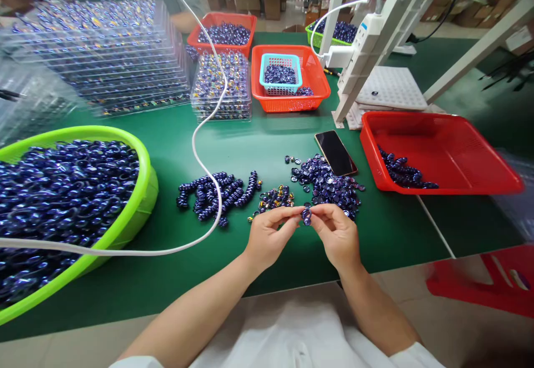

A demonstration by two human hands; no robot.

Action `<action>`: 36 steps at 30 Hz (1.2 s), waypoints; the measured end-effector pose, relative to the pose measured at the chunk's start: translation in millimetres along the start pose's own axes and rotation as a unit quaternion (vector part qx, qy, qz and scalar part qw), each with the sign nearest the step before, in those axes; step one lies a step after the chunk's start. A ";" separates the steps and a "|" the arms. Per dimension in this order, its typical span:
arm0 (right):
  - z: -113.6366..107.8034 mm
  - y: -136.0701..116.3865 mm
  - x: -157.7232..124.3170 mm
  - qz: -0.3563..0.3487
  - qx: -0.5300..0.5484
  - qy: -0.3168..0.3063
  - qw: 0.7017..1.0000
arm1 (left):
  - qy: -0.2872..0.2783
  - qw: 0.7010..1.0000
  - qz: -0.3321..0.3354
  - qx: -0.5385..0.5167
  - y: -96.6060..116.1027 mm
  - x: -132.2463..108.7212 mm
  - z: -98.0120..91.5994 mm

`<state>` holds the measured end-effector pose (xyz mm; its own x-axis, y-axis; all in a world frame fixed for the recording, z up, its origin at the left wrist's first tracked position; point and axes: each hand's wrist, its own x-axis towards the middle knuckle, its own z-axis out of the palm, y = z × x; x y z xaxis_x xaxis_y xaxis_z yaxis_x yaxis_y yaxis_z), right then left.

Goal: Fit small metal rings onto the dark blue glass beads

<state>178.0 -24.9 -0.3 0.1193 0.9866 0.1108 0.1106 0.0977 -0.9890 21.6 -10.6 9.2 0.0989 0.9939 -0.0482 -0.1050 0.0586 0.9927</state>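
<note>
White shirt at bottom centre; left hand and right hand pinch a shiny piece below centre; blue label, upper right, too small to read.

Reaches over the near edge of the tabletop with left forearm and right forearm bare, angled inward; holds left hand and right hand nearly fingertip to fingertip, pinching with both, thumbs nearest the torso.

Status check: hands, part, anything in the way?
Left hand, right hand: both pinching. Part: small, shiny, held between them. Cable: loops across the view, apart from both hands.
</note>
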 end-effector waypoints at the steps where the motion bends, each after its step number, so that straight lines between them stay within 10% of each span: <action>1: -0.2 -0.1 -0.4 -0.006 -0.006 -0.001 1.000 | -0.003 1.000 0.007 0.004 -0.7 -0.2 -0.4; 22: -1.9 1.0 -6.1 -0.240 -0.142 0.017 0.960 | 0.004 0.998 0.028 -0.051 1.3 -3.2 3.3; 36: -1.8 2.6 -7.3 -0.170 -0.102 0.033 0.980 | -0.001 0.977 0.198 0.083 -4.1 -4.7 1.3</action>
<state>179.2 -32.1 -3.5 0.1031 0.8901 0.4439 0.3493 0.3855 -0.8540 22.8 -15.6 5.5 0.0854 0.9350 0.3442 0.0261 -0.3474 0.9374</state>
